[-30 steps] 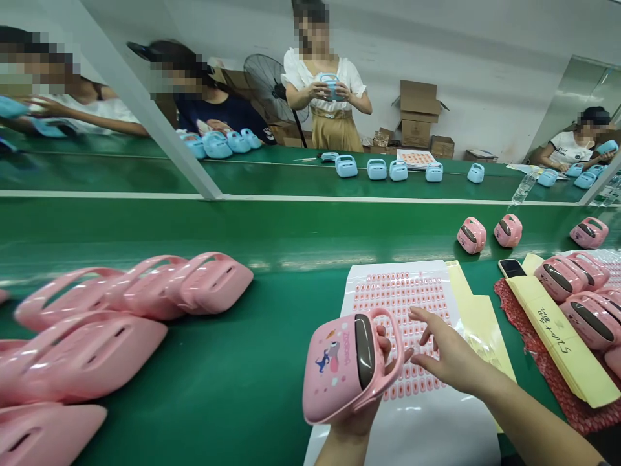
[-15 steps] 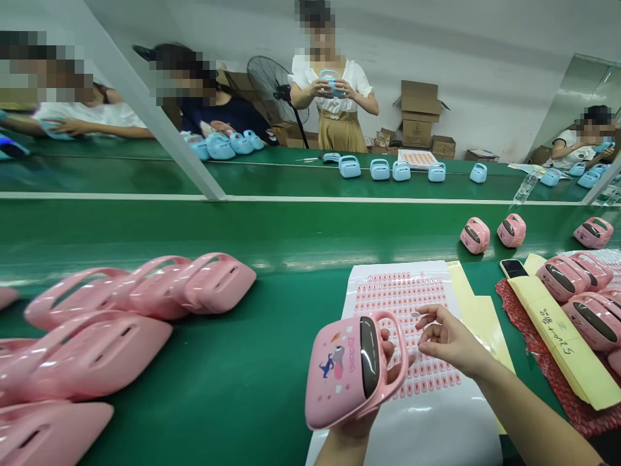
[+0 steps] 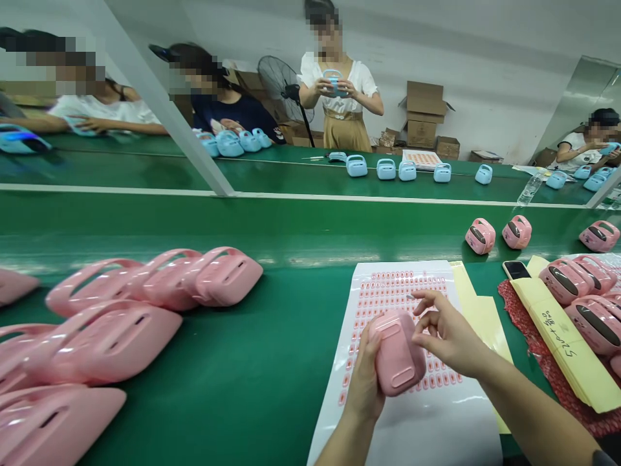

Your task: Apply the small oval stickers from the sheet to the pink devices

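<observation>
My left hand (image 3: 365, 375) is wrapped round a pink plastic handled case (image 3: 398, 359). The narrow underside, with two raised bars, is turned up; its printed front and handle are hidden. My right hand (image 3: 439, 330) is just right of the case, thumb and fingers drawn together. At its index fingertip is a tiny pale piece that looks like a small sticker (image 3: 410, 297). Beneath both hands lies a white sheet (image 3: 412, 427) with rows of small red-and-white stickers.
Several pink cases (image 3: 116, 343) lie at left; others (image 3: 594, 320) sit at right on red bubble wrap (image 3: 524, 336). Yellow card (image 3: 565, 343) and a phone (image 3: 515, 270) lie nearby. Beyond the rail (image 3: 339, 199), people handle blue cases (image 3: 356, 166).
My left hand has turned the case, so its underside shows instead of the printed front and handle. My right hand stays beside it, still pinched. The view has shifted slightly.
</observation>
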Demonstrator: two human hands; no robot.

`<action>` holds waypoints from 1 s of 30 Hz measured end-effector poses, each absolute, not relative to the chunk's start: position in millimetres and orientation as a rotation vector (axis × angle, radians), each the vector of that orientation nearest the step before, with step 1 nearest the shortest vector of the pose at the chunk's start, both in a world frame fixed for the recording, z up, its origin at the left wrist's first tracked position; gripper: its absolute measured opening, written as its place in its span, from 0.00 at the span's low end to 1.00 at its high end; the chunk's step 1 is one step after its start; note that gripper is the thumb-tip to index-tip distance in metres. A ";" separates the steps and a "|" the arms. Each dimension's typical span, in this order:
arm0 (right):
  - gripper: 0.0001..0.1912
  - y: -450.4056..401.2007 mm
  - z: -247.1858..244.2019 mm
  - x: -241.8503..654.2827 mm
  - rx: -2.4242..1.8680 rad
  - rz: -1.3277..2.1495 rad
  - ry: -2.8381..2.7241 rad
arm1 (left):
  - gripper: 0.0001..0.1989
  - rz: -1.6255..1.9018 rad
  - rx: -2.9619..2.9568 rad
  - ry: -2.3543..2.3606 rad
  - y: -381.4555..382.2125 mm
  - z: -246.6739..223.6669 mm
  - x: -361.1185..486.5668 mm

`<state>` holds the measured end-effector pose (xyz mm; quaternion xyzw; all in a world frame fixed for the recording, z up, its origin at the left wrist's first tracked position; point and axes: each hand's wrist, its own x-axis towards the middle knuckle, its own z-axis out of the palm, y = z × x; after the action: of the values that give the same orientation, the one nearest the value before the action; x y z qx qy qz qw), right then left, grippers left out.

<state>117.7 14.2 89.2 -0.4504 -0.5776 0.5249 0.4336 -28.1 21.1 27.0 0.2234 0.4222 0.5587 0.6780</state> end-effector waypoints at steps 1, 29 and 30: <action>0.28 15.1 88.7 113.5 -1.142 1.318 -1.472 | 0.25 1.270 0.531 0.938 20.1 27.6 -25.8; 0.33 12.0 82.2 103.7 -1.274 0.912 -1.865 | 0.24 1.230 0.539 0.918 18.7 35.2 -24.8; 0.33 12.3 81.4 103.9 -1.272 0.901 -1.876 | 0.23 1.234 0.536 0.920 18.8 35.8 -24.5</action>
<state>103.9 12.3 81.4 -0.4897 -0.7223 0.3467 0.3440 -24.5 18.8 35.8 0.2393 0.4109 0.5508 0.6860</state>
